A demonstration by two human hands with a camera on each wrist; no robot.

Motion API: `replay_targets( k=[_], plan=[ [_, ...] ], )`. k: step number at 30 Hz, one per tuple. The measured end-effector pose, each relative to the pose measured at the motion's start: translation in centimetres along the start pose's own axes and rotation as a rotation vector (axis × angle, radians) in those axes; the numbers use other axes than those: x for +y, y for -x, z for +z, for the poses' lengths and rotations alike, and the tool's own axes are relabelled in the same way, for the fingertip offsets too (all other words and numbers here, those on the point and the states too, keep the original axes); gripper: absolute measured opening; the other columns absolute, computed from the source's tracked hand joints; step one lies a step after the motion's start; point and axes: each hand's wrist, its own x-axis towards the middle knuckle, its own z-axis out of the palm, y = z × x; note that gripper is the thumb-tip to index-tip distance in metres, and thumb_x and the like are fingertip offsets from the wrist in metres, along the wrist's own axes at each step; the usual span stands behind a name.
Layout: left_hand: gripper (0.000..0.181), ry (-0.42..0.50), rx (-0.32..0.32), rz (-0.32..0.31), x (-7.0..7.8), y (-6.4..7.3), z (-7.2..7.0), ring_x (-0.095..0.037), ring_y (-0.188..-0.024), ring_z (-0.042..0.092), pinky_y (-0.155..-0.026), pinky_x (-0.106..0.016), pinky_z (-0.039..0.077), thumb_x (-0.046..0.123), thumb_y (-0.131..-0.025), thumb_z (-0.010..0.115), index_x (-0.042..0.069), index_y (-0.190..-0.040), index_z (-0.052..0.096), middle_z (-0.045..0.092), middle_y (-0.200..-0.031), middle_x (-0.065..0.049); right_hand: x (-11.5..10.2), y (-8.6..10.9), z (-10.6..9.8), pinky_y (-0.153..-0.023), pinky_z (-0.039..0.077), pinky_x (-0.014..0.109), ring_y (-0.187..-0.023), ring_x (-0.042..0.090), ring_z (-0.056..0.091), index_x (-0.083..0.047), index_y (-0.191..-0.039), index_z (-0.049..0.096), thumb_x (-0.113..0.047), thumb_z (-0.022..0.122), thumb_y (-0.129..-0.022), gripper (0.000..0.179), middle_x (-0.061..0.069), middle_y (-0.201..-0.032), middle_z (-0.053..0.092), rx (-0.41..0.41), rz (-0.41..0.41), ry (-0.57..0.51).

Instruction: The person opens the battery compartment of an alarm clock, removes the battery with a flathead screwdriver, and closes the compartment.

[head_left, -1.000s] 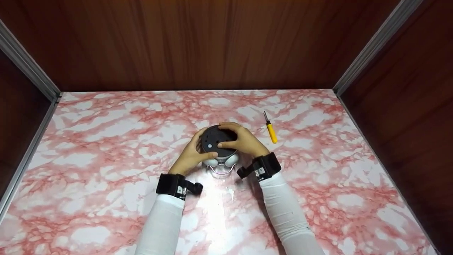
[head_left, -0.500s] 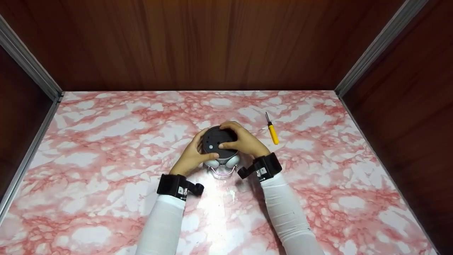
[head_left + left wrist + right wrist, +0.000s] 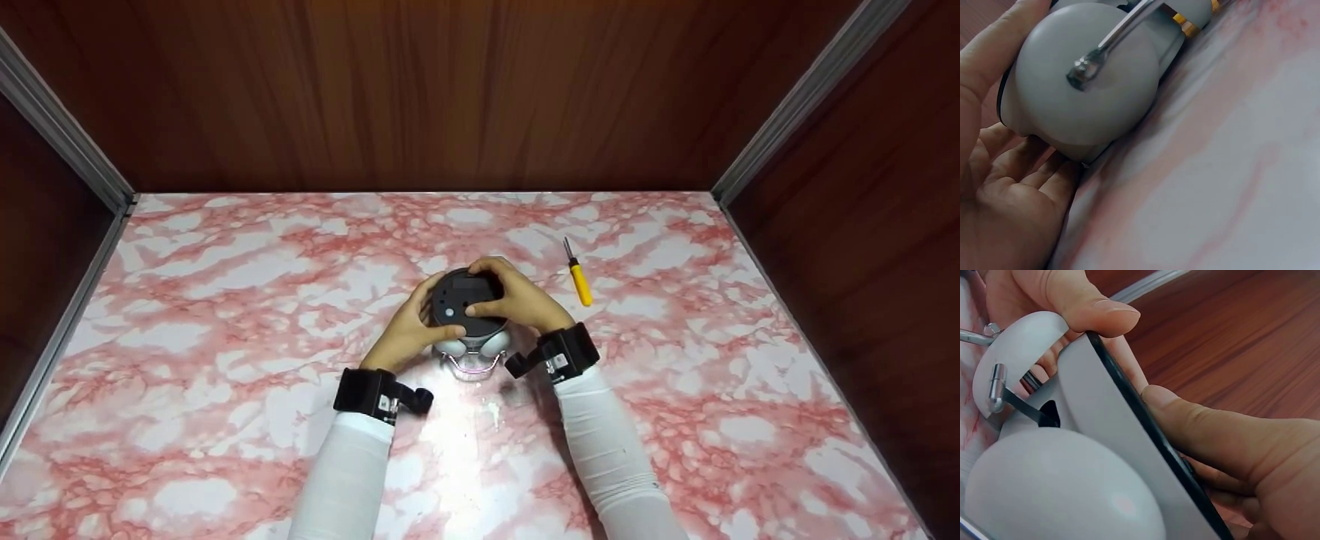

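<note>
Left hand [image 3: 409, 330] grips the left side of the round device [image 3: 466, 304], thumb laid across its dark face; right hand [image 3: 517, 300] holds the right side, fingers curled over the far rim, thumb on the face; the device stands tilted on the pink marble tabletop [image 3: 225, 315], white domed feet [image 3: 491, 343] and wire bail [image 3: 472, 367] toward the person; a yellow screwdriver [image 3: 578, 281] lies just to the right, apart from both hands.

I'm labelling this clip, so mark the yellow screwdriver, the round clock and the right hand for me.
yellow screwdriver [image 3: 579, 284]: head view, on its yellow handle.
round clock [image 3: 454, 301]: head view, on its dark back panel.
right hand [image 3: 517, 300]: head view, on the back of the hand.
</note>
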Motion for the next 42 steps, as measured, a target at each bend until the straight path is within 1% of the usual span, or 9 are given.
replay_targets(
  k=[5, 11, 14, 18, 22, 29, 32, 37, 42],
  plan=[
    [0.102, 0.015, -0.003, -0.005, -0.1, -0.1, 0.0, -0.02, -0.148, 0.034, -0.119, -0.028, 0.032, 0.006, -0.079, 0.087, 0.014, -0.161, 0.027, 0.035, -0.161, -0.007, 0.1, 0.1, 0.0, -0.11, 0.04, 0.037, -0.124, 0.023, 0.051, -0.009, -0.134, 0.054, -0.015, 0.086, -0.082, 0.061, 0.008, -0.139, 0.051, 0.01, 0.013, -0.02],
    [0.103, 0.017, -0.006, -0.014, -0.1, -0.1, 0.1, -0.02, -0.148, 0.034, -0.118, -0.028, 0.032, 0.008, -0.079, 0.087, 0.015, -0.162, 0.025, 0.034, -0.162, -0.007, 0.1, 0.1, 0.0, -0.111, 0.039, 0.037, -0.125, 0.023, 0.052, -0.006, -0.133, 0.057, -0.016, 0.083, -0.086, 0.055, 0.009, -0.138, 0.054, 0.039, -0.021, -0.007],
    [0.104, 0.017, -0.002, -0.019, -0.1, -0.1, 0.1, -0.019, -0.147, 0.035, -0.118, -0.027, 0.033, 0.007, -0.079, 0.087, 0.016, -0.162, 0.025, 0.034, -0.162, -0.007, 0.0, 0.1, 0.2, -0.111, 0.04, 0.038, -0.125, 0.024, 0.054, -0.005, -0.131, 0.061, -0.019, 0.077, -0.093, 0.043, 0.01, -0.136, 0.058, 0.085, -0.046, 0.037],
    [0.104, 0.016, -0.003, -0.022, -0.1, -0.1, 0.1, -0.019, -0.147, 0.034, -0.118, -0.027, 0.032, 0.007, -0.079, 0.087, 0.016, -0.162, 0.026, 0.033, -0.162, -0.006, -0.2, -0.1, 0.5, -0.111, 0.041, 0.039, -0.125, 0.026, 0.055, -0.003, -0.125, 0.066, -0.016, 0.068, -0.098, 0.03, 0.014, -0.132, 0.061, 0.158, -0.096, 0.142],
    [0.104, 0.021, -0.004, -0.019, 0.0, 0.0, 0.1, -0.019, -0.148, 0.033, -0.119, -0.027, 0.031, 0.007, -0.079, 0.087, 0.015, -0.162, 0.025, 0.032, -0.163, -0.006, -0.5, -0.1, 0.8, -0.109, 0.043, 0.04, -0.122, 0.028, 0.057, -0.001, -0.117, 0.069, -0.013, 0.067, -0.099, 0.022, 0.015, -0.127, 0.062, 0.23, -0.157, 0.234],
    [0.103, 0.054, -0.005, -0.026, 0.0, 0.1, 0.2, -0.017, -0.147, 0.034, -0.118, -0.025, 0.032, 0.006, -0.079, 0.087, 0.015, -0.161, 0.025, 0.034, -0.162, -0.004, -1.0, -0.1, 1.2, -0.102, 0.043, 0.044, -0.11, 0.031, 0.059, -0.003, -0.105, 0.074, -0.011, 0.068, -0.097, 0.013, 0.013, -0.11, 0.067, 0.346, -0.236, 0.332],
    [0.103, 0.055, -0.004, -0.027, 0.0, 0.1, 0.1, -0.017, -0.147, 0.034, -0.118, -0.025, 0.032, 0.006, -0.079, 0.087, 0.016, -0.162, 0.025, 0.034, -0.162, -0.004, -0.9, -0.1, 1.2, -0.1, 0.044, 0.043, -0.107, 0.03, 0.06, -0.003, -0.104, 0.074, -0.01, 0.069, -0.097, 0.012, 0.012, -0.107, 0.069, 0.361, -0.247, 0.359],
    [0.103, 0.03, -0.002, -0.017, -0.1, 0.0, 0.1, -0.018, -0.149, 0.032, -0.119, -0.027, 0.03, 0.007, -0.079, 0.087, 0.015, -0.162, 0.025, 0.033, -0.162, -0.005, -0.8, -0.1, 1.3, -0.095, 0.052, 0.04, -0.101, 0.028, 0.065, -0.002, -0.103, 0.075, -0.007, 0.072, -0.094, 0.011, 0.011, -0.102, 0.071, 0.374, -0.278, 0.366],
    [0.103, 0.017, -0.004, -0.01, -0.1, 0.0, 0.1, -0.019, -0.15, 0.029, -0.12, -0.028, 0.029, 0.007, -0.08, 0.087, 0.014, -0.162, 0.024, 0.032, -0.163, -0.006, -0.8, 0.0, 1.4, -0.094, 0.055, 0.041, -0.102, 0.029, 0.069, 0.0, -0.104, 0.075, -0.002, 0.071, -0.093, 0.012, 0.014, -0.104, 0.074, 0.373, -0.293, 0.378]
  ],
)
